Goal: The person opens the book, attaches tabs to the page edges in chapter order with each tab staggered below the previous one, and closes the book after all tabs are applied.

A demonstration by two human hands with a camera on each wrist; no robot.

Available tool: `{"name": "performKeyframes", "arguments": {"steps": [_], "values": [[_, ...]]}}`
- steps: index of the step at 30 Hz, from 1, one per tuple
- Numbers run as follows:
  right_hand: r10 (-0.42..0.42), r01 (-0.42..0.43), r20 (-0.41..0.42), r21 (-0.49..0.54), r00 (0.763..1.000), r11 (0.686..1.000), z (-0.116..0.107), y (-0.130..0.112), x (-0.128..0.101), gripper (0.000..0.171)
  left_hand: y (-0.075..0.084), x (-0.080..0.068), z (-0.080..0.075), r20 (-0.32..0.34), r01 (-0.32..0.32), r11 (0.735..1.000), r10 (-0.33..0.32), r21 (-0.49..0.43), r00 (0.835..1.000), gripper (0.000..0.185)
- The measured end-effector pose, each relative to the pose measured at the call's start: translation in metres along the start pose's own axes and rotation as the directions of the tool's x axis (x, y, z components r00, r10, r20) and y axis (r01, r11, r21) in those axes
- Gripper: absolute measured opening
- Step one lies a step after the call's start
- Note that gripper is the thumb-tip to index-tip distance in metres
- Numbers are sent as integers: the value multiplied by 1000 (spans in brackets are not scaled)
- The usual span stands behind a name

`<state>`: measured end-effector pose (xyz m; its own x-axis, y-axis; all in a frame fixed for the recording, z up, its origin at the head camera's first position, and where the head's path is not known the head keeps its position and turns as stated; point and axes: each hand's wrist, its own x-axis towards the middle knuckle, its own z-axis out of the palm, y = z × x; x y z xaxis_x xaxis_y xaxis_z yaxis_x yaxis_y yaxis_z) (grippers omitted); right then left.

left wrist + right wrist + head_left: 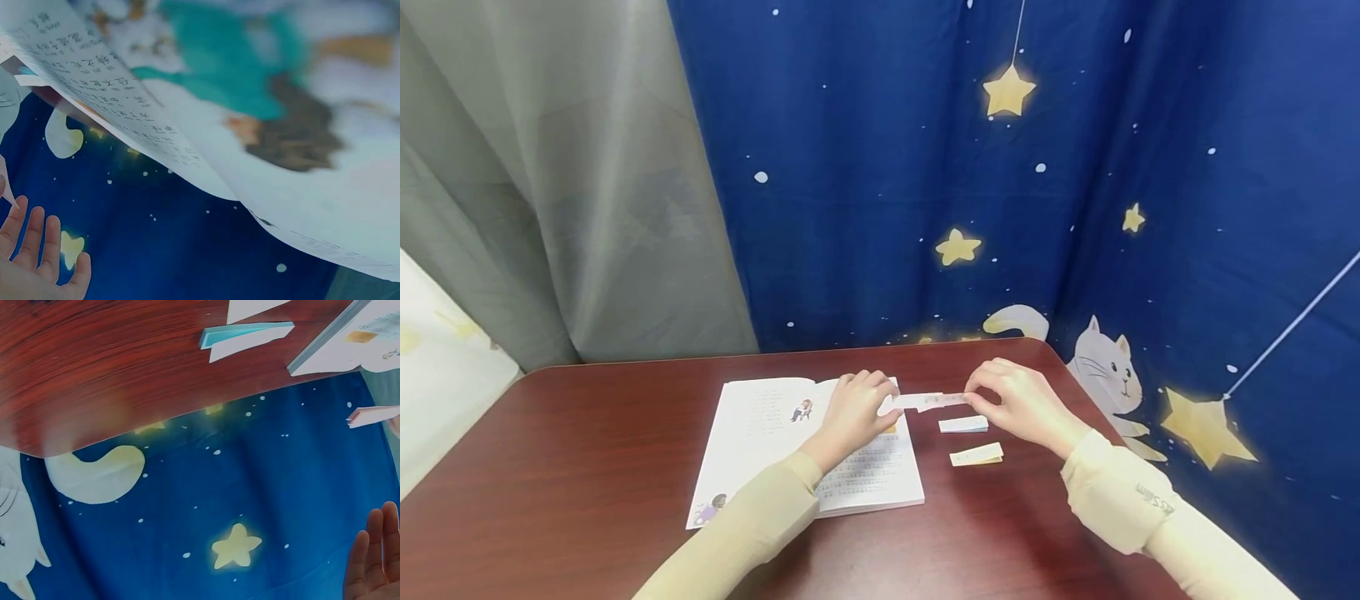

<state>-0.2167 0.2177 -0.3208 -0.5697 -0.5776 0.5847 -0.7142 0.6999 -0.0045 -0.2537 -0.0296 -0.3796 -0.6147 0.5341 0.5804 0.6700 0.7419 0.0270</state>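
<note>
Between my two hands, a narrow pale-pink folded paper strip point(928, 402) is stretched sideways at the right edge of an open book point(752, 467). My left hand point(855, 412) is over the right page and pinches the strip's left end between thumb and fingers. Thumb and fingertips of my right hand point(1018, 402) pinch its right end. In the right wrist view the pinkish strip point(372, 416) is above the straight fingers of my right hand point(374, 559). The left wrist view catches the fingers of my left hand point(40, 256) and a pink corner of paper.
A blue-edged folded paper strip point(963, 425) and a yellow-edged one point(977, 454) lie on the table point(587, 467), right of the book. Behind the table hang a blue star-patterned curtain point(880, 167) and a grey curtain point(610, 208).
</note>
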Motion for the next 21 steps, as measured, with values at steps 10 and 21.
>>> {"name": "performKeyframes", "arguments": {"steps": [10,21], "values": [[40,-40,-9,-16,999,999,-9,8,-14,7,4,24,25,93,81,996,-78,-35,993,19],[54,-55,-18,-24,998,998,-15,14,-24,9,11,46,49,193,191,981,-182,-31,964,22]]}}
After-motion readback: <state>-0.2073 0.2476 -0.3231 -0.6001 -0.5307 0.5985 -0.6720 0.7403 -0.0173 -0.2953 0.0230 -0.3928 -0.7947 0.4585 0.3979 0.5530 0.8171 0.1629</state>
